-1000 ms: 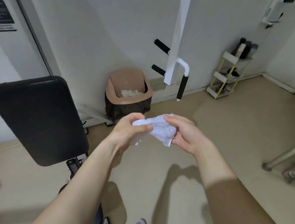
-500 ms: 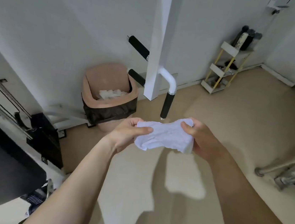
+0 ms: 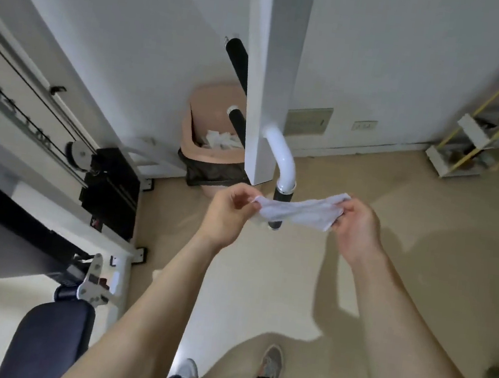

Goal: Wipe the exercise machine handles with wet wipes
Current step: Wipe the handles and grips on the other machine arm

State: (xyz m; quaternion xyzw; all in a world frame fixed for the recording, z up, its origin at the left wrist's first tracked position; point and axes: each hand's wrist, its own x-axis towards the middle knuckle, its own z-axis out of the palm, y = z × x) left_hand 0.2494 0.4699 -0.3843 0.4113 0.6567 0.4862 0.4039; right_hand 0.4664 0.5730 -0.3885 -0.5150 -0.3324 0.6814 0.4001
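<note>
A white wet wipe (image 3: 297, 211) is stretched between my two hands. My left hand (image 3: 229, 210) pinches its left end and my right hand (image 3: 354, 225) pinches its right end. Right behind the wipe hangs a black handle grip (image 3: 281, 197) on a curved white tube (image 3: 282, 158) from the machine's white post (image 3: 271, 75). The wipe covers the middle of that grip. Two more black grips (image 3: 238, 61) (image 3: 239, 123) stick out to the left of the post.
A pink bin (image 3: 206, 149) with used wipes and a dark liner stands against the wall behind the post. The machine's frame, cables and black weight stack (image 3: 111, 187) fill the left, with a dark seat pad (image 3: 47, 340) below. A small shelf rack (image 3: 481, 129) stands at right.
I have stepped closer to the white post, which looms larger. The wipe went from bunched to pulled out flat between my hands and has risen in front of the lower grip.
</note>
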